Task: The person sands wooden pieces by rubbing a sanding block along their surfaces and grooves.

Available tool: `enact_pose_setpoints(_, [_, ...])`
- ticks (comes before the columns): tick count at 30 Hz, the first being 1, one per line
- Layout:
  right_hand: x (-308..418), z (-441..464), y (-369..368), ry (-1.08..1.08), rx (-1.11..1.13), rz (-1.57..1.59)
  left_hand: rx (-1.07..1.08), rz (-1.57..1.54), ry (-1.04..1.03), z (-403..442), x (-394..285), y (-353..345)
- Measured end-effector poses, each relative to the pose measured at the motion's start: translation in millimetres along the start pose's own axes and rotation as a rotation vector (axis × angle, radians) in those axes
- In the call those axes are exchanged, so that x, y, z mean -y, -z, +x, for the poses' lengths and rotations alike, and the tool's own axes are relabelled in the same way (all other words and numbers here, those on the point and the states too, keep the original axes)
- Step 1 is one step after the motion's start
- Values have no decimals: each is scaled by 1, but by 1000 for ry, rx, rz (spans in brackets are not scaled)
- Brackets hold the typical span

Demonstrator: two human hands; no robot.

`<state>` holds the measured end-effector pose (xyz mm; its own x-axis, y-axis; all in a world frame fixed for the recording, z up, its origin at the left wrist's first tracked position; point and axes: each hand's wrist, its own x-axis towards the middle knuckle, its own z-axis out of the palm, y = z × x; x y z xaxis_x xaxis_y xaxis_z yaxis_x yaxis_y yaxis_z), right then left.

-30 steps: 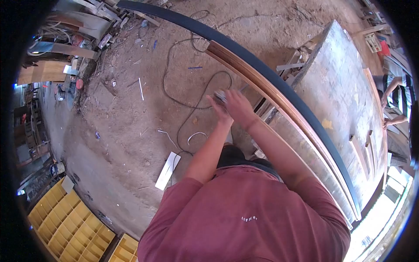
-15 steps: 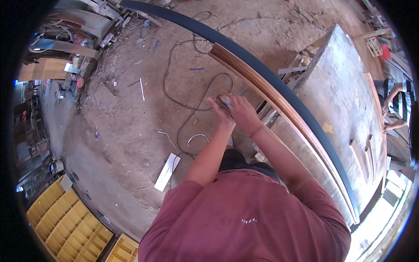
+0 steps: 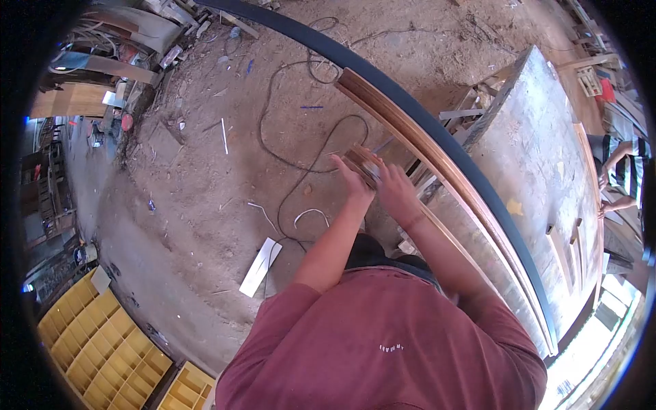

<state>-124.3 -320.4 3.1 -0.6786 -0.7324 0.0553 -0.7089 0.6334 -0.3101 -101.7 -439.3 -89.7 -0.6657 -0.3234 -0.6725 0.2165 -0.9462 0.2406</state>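
Observation:
A brown wooden strip (image 3: 357, 157) with a grooved, moulding-like end is in front of my body. My left hand (image 3: 357, 186) grips it from the left near that end, thumb along its side. On its upper face lies my right hand (image 3: 398, 193), fingers bent over the wood and smeared by motion. A pale greyish patch shows by the right fingertips; I cannot make out what it is. A tan edge continues beside my right forearm, seemingly the same strip. Just to the right, longer brown mouldings (image 3: 403, 130) lie alongside a long dark curved strip (image 3: 437, 137).
A grey-topped worktable (image 3: 533, 137) stands at right, short wood pieces (image 3: 559, 249) on it. Another person's hands (image 3: 604, 205) are at its far edge. A cable (image 3: 263, 130) loops over the dirt floor near a white board (image 3: 261, 266). Yellow compartmented frames (image 3: 102, 342) lie lower left.
My right hand has slid back toward my body and to the right along the wood, uncovering more of its end. My left hand has shifted slightly right.

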Motion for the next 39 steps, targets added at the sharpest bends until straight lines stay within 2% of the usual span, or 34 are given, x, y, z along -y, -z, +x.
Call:
enact_pose_setpoints(2, [21, 60, 0, 187, 7, -99, 34, -229, -55, 16, 8, 17])
enact_pose_setpoints(3, [28, 72, 1, 193, 8, -97, 32, -230, -60, 1, 0, -1])
enact_pose_setpoints(4, [35, 81, 1, 78, 90, -3, -31, -299, -2, -29, -19, -36])
enact_pose_setpoints(5, [39, 84, 2, -45, 169, 91, -62, -328, 35, -30, -21, -38])
enact_pose_setpoints(6, [33, 72, 3, -54, 168, 90, -94, -357, 71, -30, -23, -38])
enact_pose_setpoints(8, [7, 18, 12, 56, 24, -27, 8, -125, 30, 16, 3, 13])
enact_pose_setpoints(11, [-16, -61, 38, -20, 161, -72, 20, -93, 71, -3, -3, -5])
enact_pose_setpoints(13, [-25, -84, 41, -216, 203, 46, -21, -77, 54, -5, -4, -14])
enact_pose_setpoints(14, [-27, -86, 33, -223, 208, 54, -70, -45, 50, -11, -5, -15])
enact_pose_setpoints(16, [-21, -50, 25, 78, 112, -141, -12, -42, 34, -7, -4, -8])
enact_pose_setpoints(18, [-2, 0, 16, 128, -27, -33, 48, -44, 22, 5, -2, 6])
enact_pose_setpoints(20, [11, 24, 8, 58, -16, 39, 77, -212, 65, 21, -5, 23])
enact_pose_setpoints(21, [12, 26, 7, -3, -2, 111, 77, -199, 74, 17, -6, 21])
enact_pose_setpoints(24, [-16, -36, 18, -32, 38, 88, 156, -19, 46, -3, -11, -5])
enact_pose_setpoints(26, [-37, -105, 40, -130, 82, 93, -88, 57, 10, -15, -13, -25])
enact_pose_setpoints(29, [-67, -185, 59, -174, 11, 40, -70, 159, -60, -6, -11, -17])
enact_pose_setpoints(31, [-74, -203, 70, -262, 213, 65, -53, 162, -62, -4, -11, -19])
enact_pose_setpoints(33, [-68, -181, 59, -125, 20, 88, -35, 180, -52, -9, -13, -20])
enact_pose_setpoints(35, [-57, -143, 29, -12, -108, 87, -122, 162, -42, -12, -14, -28])
enact_pose_setpoints(37, [-38, -100, 35, -68, 48, 95, -97, 193, -52, -8, -15, -20])
enact_pose_setpoints(39, [-45, -118, 39, -89, 46, 89, -67, 234, -58, -7, -18, -20])
